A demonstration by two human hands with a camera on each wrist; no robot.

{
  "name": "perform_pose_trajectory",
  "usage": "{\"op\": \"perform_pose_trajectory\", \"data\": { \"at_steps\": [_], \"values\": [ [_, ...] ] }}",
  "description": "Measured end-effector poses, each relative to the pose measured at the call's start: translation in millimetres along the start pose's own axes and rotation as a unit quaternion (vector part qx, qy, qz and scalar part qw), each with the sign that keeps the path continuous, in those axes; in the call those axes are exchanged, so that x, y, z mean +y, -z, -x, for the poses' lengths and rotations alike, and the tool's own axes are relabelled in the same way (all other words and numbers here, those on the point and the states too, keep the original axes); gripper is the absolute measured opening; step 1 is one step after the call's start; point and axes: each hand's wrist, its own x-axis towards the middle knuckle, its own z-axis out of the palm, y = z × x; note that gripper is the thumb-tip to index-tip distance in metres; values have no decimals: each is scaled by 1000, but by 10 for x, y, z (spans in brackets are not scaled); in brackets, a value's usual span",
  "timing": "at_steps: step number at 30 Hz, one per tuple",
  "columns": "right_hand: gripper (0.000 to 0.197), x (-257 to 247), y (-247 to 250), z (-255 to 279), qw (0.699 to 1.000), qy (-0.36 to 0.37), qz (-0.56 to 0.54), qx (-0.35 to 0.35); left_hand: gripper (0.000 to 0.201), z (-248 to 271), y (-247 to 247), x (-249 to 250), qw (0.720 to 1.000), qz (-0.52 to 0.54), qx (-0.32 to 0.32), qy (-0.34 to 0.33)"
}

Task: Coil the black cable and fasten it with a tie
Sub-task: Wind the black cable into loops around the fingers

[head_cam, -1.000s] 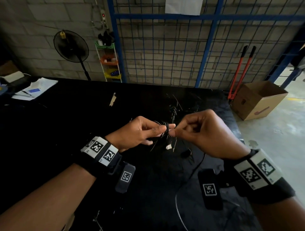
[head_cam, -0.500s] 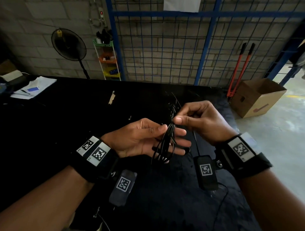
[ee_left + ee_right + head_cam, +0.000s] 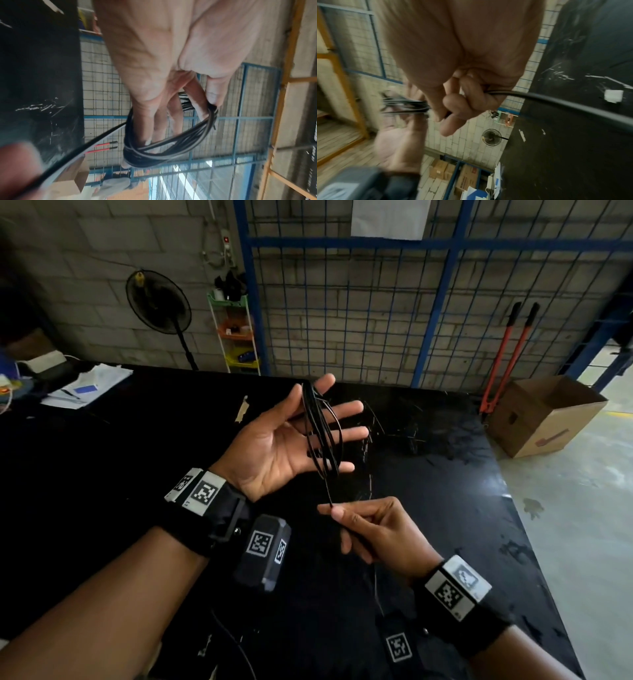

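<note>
The left hand (image 3: 274, 446) is raised above the black counter (image 3: 102, 474), palm turned up and fingers (image 3: 346, 408) spread straight. The cable (image 3: 322, 436) is wound in several loops around these fingers, from the index finger down to the little finger. The left grip is released, since the fingers stay straight and only carry the coil; in the left wrist view the thumb tip (image 3: 213, 94) touches the top of the coil (image 3: 164, 152).

One strand leaves the bottom of the coil and goes down to the right hand (image 3: 380, 532), which is lower and nearer to the person. The right grip is grasping the cable: thumb and index finger pinch the strand, and the other fingers are curled. In the right wrist view the cable (image 3: 565, 102) passes through the curled fingers (image 3: 471, 100) and runs out to the right over the counter (image 3: 573, 155).

Behind the counter is a blue wire fence (image 3: 376, 302). A fan (image 3: 157, 302) and a small shelf (image 3: 236, 333) stand by the block wall. At the right, a cardboard box (image 3: 544, 416) is on the floor, with red bolt cutters (image 3: 503, 350) leaning beside it. Papers (image 3: 89, 386) lie at the far left of the counter.
</note>
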Motion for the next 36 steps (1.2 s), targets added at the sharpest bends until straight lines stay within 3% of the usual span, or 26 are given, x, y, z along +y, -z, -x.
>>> {"op": "perform_pose_trajectory", "data": {
  "at_steps": [4,7,14,20,26,31,36],
  "values": [
    [24,-219,19,57,997,17,69,11,42,-8,146,39,991,-96,96,-6],
    [21,-447,110,83,988,59,143,24,44,47,211,21,978,-175,115,19],
    [10,-938,298,-28,949,140,277,49,33,156,158,-223,946,-294,18,135],
    [15,-1071,460,-179,950,172,261,-23,40,224,140,-302,961,-199,-71,180],
    [17,-689,495,-331,988,153,13,-26,42,238,80,-197,971,-24,-176,159],
    [23,-214,301,-367,993,93,-66,40,39,142,33,-90,980,60,-176,77],
    [22,21,143,-241,994,38,-64,84,39,2,129,73,996,56,-72,-23]
  ]
}}
